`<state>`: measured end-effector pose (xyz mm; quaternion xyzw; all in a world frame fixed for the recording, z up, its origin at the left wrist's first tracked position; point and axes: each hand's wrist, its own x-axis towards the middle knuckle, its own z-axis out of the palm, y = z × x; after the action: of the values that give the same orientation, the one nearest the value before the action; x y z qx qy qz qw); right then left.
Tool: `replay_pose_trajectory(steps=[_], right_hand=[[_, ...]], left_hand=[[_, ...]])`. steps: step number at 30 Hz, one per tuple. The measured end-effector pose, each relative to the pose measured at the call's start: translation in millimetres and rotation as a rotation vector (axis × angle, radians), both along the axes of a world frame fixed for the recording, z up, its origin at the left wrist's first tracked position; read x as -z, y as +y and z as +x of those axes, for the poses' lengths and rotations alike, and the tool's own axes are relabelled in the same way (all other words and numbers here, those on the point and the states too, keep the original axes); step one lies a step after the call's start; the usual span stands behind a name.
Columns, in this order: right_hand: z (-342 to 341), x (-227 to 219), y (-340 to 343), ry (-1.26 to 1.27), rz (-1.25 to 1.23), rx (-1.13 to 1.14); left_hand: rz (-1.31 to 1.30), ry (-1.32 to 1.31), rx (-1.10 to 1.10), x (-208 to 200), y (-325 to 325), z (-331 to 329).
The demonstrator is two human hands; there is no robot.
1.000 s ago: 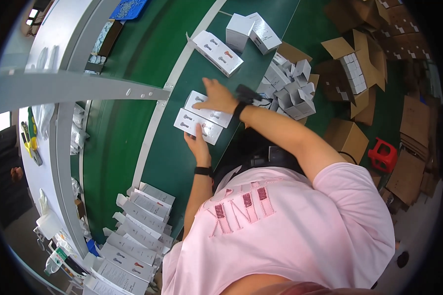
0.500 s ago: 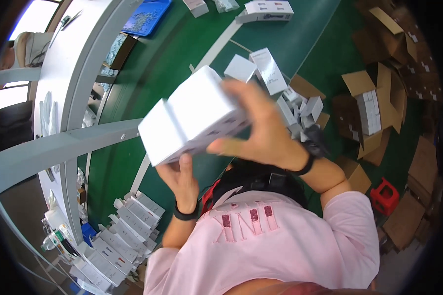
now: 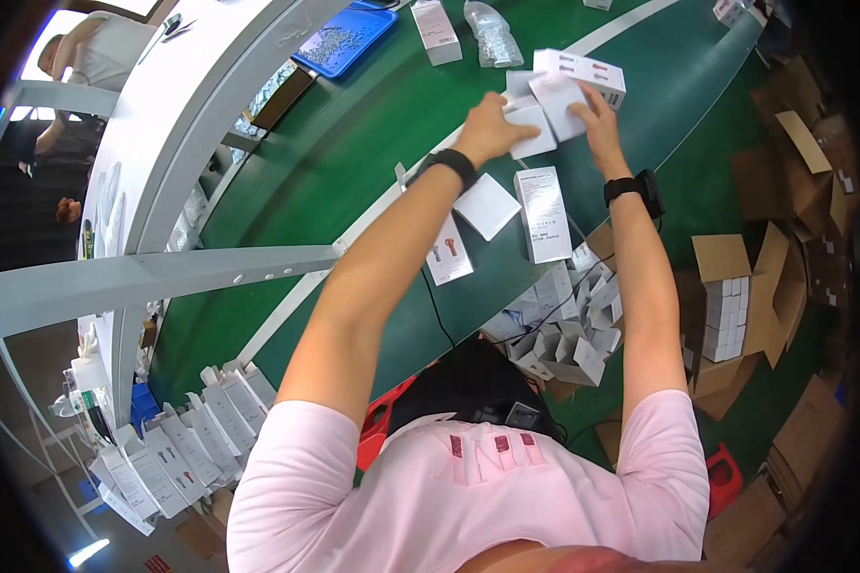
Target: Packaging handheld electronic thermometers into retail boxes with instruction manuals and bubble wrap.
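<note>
Both my arms reach forward over the green table. My left hand grips a small white box from its left side, thumb over its top. My right hand holds another white box, which is tilted against the first, with fingers at its far right edge. Just behind them lies a longer white box with printed pictures. Nearer to me are a white square box, a tall white box with printed text and a white box with a picture.
Open white cartons are heaped at the table's near edge. Several folded white boxes stand in rows at lower left. A blue tray holds small parts. A grey frame bar crosses the left side. Brown cardboard boxes stand right.
My hands have moved forward and away from my chest, carrying the white boxes to the table beside the longer printed box. My hands are now farther from my body.
</note>
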<state>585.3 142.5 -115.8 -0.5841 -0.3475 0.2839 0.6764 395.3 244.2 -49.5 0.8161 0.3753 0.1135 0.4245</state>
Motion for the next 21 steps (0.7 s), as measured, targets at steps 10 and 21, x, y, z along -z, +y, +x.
replay_pose_trajectory(steps=[10, 21], right_hand=[[32, 15, 7, -0.249, -0.432, 0.216], [119, -23, 59, -0.726, -0.812, 0.120]], left_hand=[[0.073, -0.038, 0.055, 25, -11, 37], [-0.222, -0.161, -0.117, 44, 13, 105]])
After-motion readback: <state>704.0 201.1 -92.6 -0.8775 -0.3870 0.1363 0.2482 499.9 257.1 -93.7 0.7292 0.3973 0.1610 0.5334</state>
